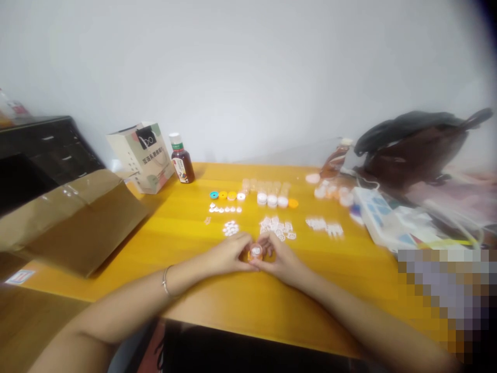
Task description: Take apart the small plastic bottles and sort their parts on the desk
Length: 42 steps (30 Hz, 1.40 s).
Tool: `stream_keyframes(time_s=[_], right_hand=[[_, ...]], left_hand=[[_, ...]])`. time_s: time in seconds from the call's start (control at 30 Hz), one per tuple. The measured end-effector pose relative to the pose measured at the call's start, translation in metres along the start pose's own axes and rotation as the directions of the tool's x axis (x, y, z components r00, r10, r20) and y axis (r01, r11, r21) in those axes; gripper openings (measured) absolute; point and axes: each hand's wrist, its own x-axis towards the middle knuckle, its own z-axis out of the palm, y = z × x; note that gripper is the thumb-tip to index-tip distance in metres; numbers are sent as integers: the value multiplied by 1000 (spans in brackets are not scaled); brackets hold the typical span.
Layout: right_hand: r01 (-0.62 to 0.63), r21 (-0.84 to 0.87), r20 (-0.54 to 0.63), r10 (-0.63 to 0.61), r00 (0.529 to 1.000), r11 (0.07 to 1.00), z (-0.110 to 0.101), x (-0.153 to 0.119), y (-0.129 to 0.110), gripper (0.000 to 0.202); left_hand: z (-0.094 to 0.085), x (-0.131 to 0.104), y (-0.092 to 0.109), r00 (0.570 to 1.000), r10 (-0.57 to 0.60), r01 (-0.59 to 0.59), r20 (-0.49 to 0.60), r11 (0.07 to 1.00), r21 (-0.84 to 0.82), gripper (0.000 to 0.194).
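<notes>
Close to the table's front, a small round orange-rimmed container (255, 253) with something white in it sits between my hands. My left hand (232, 254) curls around it from the left, thumb and fingers against its side. From the right, my right hand (281, 261) grips it too, thumb at its near edge. Just beyond lie a pile of small white discs (231, 228) and a heap of white cut-out pieces (276, 227). Farther back are a row of small white parts (225, 209), coloured caps (222, 195) and white caps (272, 200). Blur hides finer detail.
On the left stand a cardboard box (97, 223), a paper bag (151, 160) and a dark drink bottle (182, 160). A white box (373, 212), cables and a dark bag (415, 145) crowd the right. More white pieces (325, 226) lie right of centre.
</notes>
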Motion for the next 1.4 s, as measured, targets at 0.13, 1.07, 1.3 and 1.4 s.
stream_keyframes(time_s=[0.13,1.07,1.3,1.4], right_hand=[[-16,-48,-4,16,1000,999,1,0,-1,25],[-94,-500,-58,75,995,861,3,5,-11,24],[-5,-467,12,12,1000,884,1,8,-10,22],[52,-429,103,-9,995,902,-4,7,-11,12]], left_hand=[[11,2,-2,997,-58,57,-47,998,-12,38],[21,12,1,996,-61,54,-62,993,-102,29],[20,13,0,997,-51,44,-53,992,-121,29],[19,12,-3,999,-26,23,-20,988,-154,27]])
